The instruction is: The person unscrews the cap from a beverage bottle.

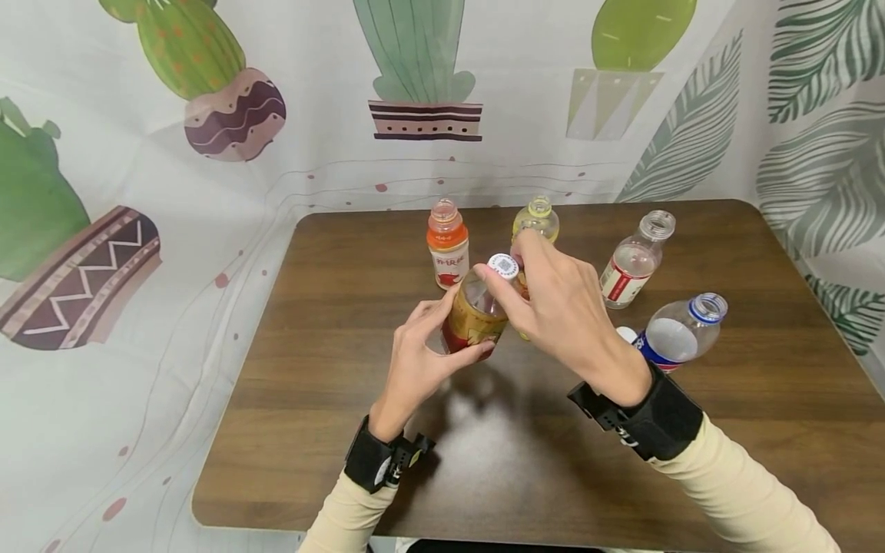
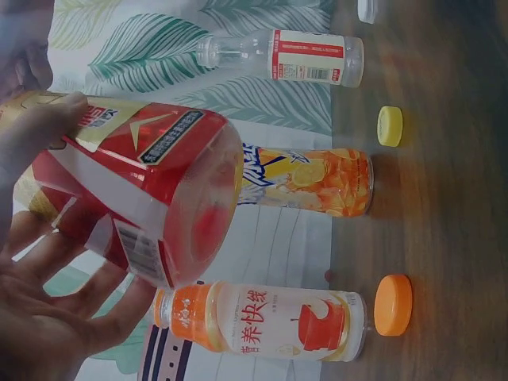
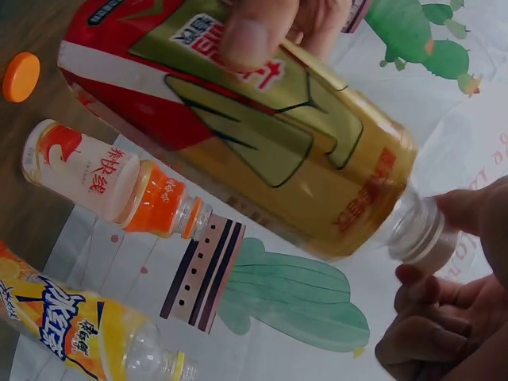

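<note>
My left hand (image 1: pixel 423 346) grips a plastic bottle (image 1: pixel 477 313) with a red and gold label, lifted over the table and tilted. In the left wrist view the thumb crosses the label and the fingers curl under the bottle (image 2: pixel 186 186), its base facing the camera. At the bottle's mouth my right hand (image 1: pixel 563 307) pinches a white cap (image 1: pixel 503 266) between thumb and fingers. The right wrist view has the cap (image 3: pixel 435 248) at the clear neck; whether it is threaded on, I cannot tell.
Behind stand uncapped bottles: an orange-and-white one (image 1: pixel 449 257), a yellow-labelled tea bottle (image 1: pixel 539 219), a clear one (image 1: pixel 631 269) and a blue-labelled one (image 1: pixel 681 334) at right. Orange (image 2: pixel 393 305) and yellow (image 2: pixel 390 125) caps lie before two of them; a white cap (image 1: pixel 626 334) lies at right.
</note>
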Motion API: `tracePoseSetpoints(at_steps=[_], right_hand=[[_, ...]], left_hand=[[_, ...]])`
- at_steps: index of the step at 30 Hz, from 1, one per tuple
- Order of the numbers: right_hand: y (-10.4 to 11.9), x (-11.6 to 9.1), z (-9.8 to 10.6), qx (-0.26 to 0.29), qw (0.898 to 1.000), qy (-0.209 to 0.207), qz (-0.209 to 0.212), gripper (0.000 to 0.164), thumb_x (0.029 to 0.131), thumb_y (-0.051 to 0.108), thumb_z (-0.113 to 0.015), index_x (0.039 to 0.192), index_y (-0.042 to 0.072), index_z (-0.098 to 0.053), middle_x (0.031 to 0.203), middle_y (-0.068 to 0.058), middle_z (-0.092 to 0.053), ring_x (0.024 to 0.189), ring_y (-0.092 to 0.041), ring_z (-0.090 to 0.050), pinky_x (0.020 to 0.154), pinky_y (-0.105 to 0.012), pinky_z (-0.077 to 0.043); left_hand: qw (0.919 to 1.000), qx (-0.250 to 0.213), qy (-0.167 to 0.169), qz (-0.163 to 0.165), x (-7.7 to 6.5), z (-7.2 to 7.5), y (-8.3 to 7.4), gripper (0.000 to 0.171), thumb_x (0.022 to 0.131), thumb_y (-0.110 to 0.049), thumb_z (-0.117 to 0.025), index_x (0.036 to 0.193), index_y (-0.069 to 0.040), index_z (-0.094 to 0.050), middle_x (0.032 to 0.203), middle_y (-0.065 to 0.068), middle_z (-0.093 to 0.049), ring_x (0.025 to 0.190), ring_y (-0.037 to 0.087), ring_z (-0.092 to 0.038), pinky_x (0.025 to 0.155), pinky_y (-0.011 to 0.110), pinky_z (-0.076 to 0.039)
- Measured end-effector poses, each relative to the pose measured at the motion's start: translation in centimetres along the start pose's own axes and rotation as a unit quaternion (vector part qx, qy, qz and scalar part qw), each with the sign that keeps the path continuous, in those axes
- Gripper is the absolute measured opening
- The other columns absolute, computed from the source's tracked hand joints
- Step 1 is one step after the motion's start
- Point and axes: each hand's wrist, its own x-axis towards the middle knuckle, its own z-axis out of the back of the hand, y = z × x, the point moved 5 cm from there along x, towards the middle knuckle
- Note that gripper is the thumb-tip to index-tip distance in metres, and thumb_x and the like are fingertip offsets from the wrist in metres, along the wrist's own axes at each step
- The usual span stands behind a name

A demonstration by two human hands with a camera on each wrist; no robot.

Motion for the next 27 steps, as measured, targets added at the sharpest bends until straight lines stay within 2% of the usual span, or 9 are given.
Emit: tracePoseSetpoints(at_steps=[4,9,14,17,22,24,27], right_hand=[[0.2,0.0,0.4,0.018,0.999,0.019,0.035,0.033,0.093,0.032,-0.069,0.092,0.004,-0.051,0.066,0.0,-0.046,0.053,-0.011,-0.04,0.046,-0.025,-0.032],[0.4,0.0,1.2,0.04,0.994,0.069,0.078,0.03,0.095,0.035,-0.066,0.094,0.008,-0.054,0.072,0.002,-0.048,0.057,-0.006,-0.042,0.05,-0.023,-0.035],[0.0,-0.5,1.8,0.063,0.986,0.128,0.084,0.027,0.095,0.034,-0.067,0.102,0.011,-0.056,0.083,0.005,-0.052,0.067,-0.004,-0.048,0.056,-0.022,-0.042],[-0.1,-0.7,2.1,0.066,0.982,0.154,0.086,0.026,0.095,0.032,-0.067,0.108,0.012,-0.055,0.091,0.006,-0.056,0.074,-0.005,-0.052,0.062,-0.023,-0.046],[-0.3,-0.9,2.3,0.061,0.978,0.181,0.082,0.027,0.098,0.034,-0.063,0.116,0.015,-0.057,0.104,0.005,-0.058,0.084,-0.007,-0.056,0.067,-0.026,-0.05],[-0.5,-0.8,2.5,0.052,0.979,0.183,0.07,0.036,0.096,0.038,-0.065,0.122,0.015,-0.056,0.107,0.004,-0.059,0.088,-0.007,-0.058,0.069,-0.027,-0.051],[-0.7,-0.7,3.0,0.027,0.985,0.166,0.042,0.056,0.09,0.045,-0.07,0.131,0.011,-0.052,0.105,0.003,-0.061,0.084,-0.008,-0.059,0.065,-0.027,-0.05]], left_hand=[[0.9989,-0.028,0.031,0.019,-0.2,0.2,0.1,0.081,0.071,-0.036,-0.09,0.143,-0.035,-0.052,0.11,-0.004,-0.071,0.098,0.009,-0.062,0.082,0.034,-0.054],[0.9928,-0.076,0.09,0.022,-0.4,0.2,0.1,0.08,0.07,-0.031,-0.091,0.14,-0.034,-0.055,0.118,-0.008,-0.07,0.1,0.007,-0.065,0.088,0.031,-0.055],[0.9822,-0.115,0.146,0.03,-0.7,-0.3,0.1,0.078,0.072,-0.03,-0.09,0.141,-0.031,-0.055,0.128,-0.009,-0.066,0.107,0.009,-0.065,0.095,0.035,-0.053],[0.9781,-0.12,0.166,0.037,-0.9,-0.4,0.2,0.077,0.072,-0.03,-0.09,0.141,-0.028,-0.055,0.131,-0.009,-0.065,0.11,0.01,-0.064,0.097,0.036,-0.052],[0.9801,-0.121,0.156,0.016,-0.8,-0.5,0.0,0.077,0.071,-0.027,-0.091,0.14,-0.024,-0.057,0.131,-0.006,-0.065,0.111,0.011,-0.065,0.097,0.037,-0.053],[0.9835,-0.116,0.139,0.004,-0.7,-0.6,-0.2,0.076,0.071,-0.026,-0.091,0.14,-0.022,-0.057,0.13,-0.003,-0.066,0.111,0.012,-0.064,0.096,0.037,-0.053],[0.9894,-0.091,0.113,-0.003,-0.7,-0.5,-0.2,0.078,0.072,-0.027,-0.09,0.141,-0.023,-0.056,0.125,-0.003,-0.068,0.11,0.011,-0.064,0.094,0.033,-0.054]])
